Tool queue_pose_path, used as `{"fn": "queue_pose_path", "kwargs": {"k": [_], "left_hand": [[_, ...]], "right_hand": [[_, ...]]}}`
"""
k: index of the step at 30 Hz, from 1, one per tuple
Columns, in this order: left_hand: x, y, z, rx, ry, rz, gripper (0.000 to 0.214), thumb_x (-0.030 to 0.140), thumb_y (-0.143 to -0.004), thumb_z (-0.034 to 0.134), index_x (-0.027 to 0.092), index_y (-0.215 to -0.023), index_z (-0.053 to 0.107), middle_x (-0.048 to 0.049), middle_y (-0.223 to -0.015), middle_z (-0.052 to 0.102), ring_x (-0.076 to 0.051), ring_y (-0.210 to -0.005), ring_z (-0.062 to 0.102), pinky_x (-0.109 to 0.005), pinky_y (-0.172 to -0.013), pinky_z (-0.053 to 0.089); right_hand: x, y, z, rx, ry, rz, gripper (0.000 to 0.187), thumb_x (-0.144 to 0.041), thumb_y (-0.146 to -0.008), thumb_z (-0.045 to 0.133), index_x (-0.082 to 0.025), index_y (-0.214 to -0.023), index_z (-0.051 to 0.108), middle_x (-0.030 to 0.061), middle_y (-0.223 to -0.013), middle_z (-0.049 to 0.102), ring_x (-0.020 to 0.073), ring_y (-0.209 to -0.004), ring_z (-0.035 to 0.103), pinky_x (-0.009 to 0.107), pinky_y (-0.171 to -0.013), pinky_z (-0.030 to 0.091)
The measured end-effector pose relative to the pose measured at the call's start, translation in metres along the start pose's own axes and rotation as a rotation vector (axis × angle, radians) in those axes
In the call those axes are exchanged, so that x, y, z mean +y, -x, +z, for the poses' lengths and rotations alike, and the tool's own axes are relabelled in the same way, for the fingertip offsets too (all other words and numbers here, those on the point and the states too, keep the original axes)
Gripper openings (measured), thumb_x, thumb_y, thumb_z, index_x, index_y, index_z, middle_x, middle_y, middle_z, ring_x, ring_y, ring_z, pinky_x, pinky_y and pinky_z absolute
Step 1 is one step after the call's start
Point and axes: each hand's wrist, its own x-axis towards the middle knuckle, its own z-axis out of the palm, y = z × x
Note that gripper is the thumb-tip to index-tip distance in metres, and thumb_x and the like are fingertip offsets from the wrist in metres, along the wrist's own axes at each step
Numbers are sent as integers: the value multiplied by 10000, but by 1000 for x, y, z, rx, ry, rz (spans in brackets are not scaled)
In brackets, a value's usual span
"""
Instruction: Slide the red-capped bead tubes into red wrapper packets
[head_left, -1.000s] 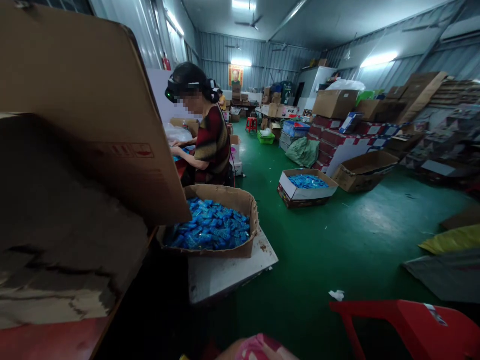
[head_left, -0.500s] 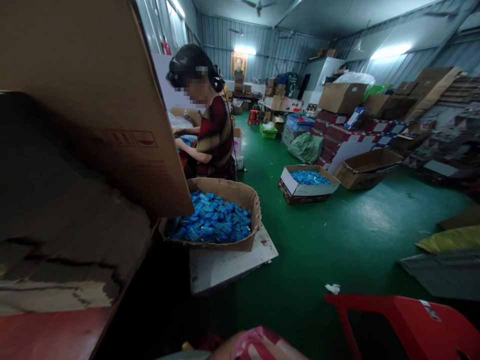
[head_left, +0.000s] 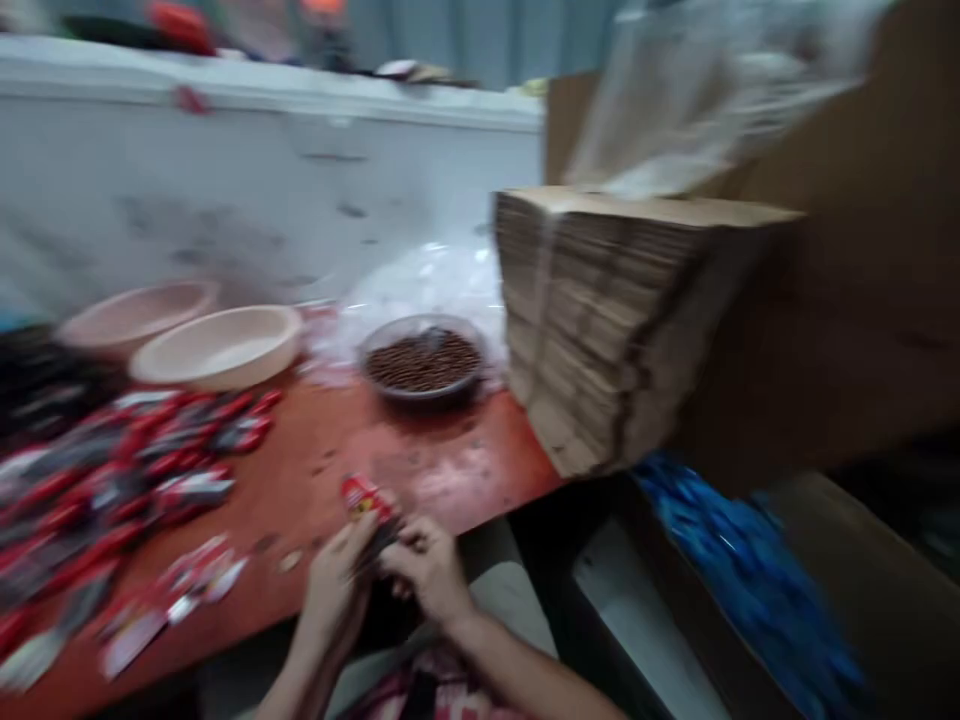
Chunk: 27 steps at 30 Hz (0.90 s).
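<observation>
Red tabletop [head_left: 337,440] lies ahead; left hand [head_left: 339,572] angles up, grip closed round a red item [head_left: 364,496]; right hand [head_left: 431,572] pinches its end.

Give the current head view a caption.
Left hand and right hand hold a small red item near the edge of the red table.

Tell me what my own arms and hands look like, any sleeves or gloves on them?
The left hand and right hand look bare, without gloves. No sleeve shows on the left forearm or right forearm. Blur hides small details such as rings. Pink patterned clothing shows between the forearms.
</observation>
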Motion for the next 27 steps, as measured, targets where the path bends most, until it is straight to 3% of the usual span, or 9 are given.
{"fn": "queue_pose_path", "kwargs": {"k": [3,8,15,20,24,27], "left_hand": [[-4,0,-29,-69,309,-74,296,362,-677,630,97,-806,621,-69,-728,646,-184,-604,589,-276,-509,451],[-4,-13,-47,-2,573,25,313,400,-724,568,107,-807,640,-93,-780,674,-197,-687,616,-278,-574,471],[-2,-30,-80,111,632,29,242,305,-647,671,104,-782,653,-99,-778,685,-201,-703,627,-309,-674,474],[2,-41,-100,173,606,16,235,281,-636,676,88,-769,670,-88,-698,677,-175,-644,613,-274,-631,462],[-2,-44,-107,197,488,-27,231,272,-600,695,78,-724,677,-65,-624,654,-129,-526,561,-226,-528,432],[-11,-41,-103,238,429,-17,252,292,-618,678,78,-751,675,-49,-588,630,-118,-499,536,-211,-479,407]], "right_hand": [[-7,-10,8,-75,118,-70,164,-264,-670,622,-159,-686,498,-77,-485,479,43,-362,397,154,-369,307],[1,-24,26,-226,234,-62,157,-286,-725,591,-155,-737,506,-70,-481,463,58,-388,398,165,-389,309],[14,-38,62,-300,436,-158,126,-267,-722,592,-157,-749,538,-14,-642,558,101,-556,497,199,-520,398],[23,-43,73,-336,584,-223,114,-270,-731,570,-163,-752,537,-11,-630,555,101,-533,479,203,-503,397],[30,-45,74,-355,692,-298,91,-250,-726,571,-163,-746,552,-9,-611,553,100,-520,477,214,-510,395],[35,-43,75,-310,605,-208,106,-260,-720,578,-164,-711,534,-24,-567,519,90,-482,456,212,-484,383]]}}
